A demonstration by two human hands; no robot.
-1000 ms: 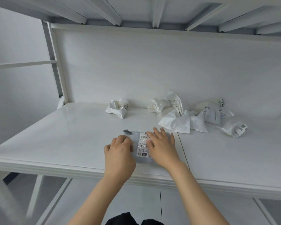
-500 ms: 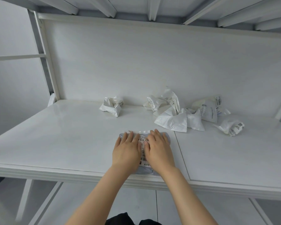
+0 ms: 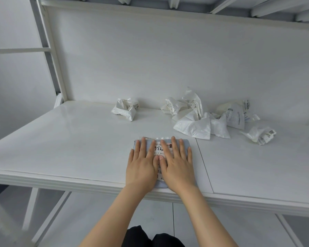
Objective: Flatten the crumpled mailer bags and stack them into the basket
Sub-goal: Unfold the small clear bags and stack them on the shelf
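the left grip, curled at the bag's edge a second ago, now lies flat beside the right grip. both are released, fingers straight, pressing the grey mailer bag onto the bench near its front edge, mid-frame. the bag looks spread out and nearly flat, so i'd guess stacking comes next. crumpled bags wait at upper right, a lone bag left of them. no basket in view.

On the near grey bag, you can see a label with handwritten digits, perhaps 936, upside down. The far right crumpled bag shows 4009. Other print is too small to read.
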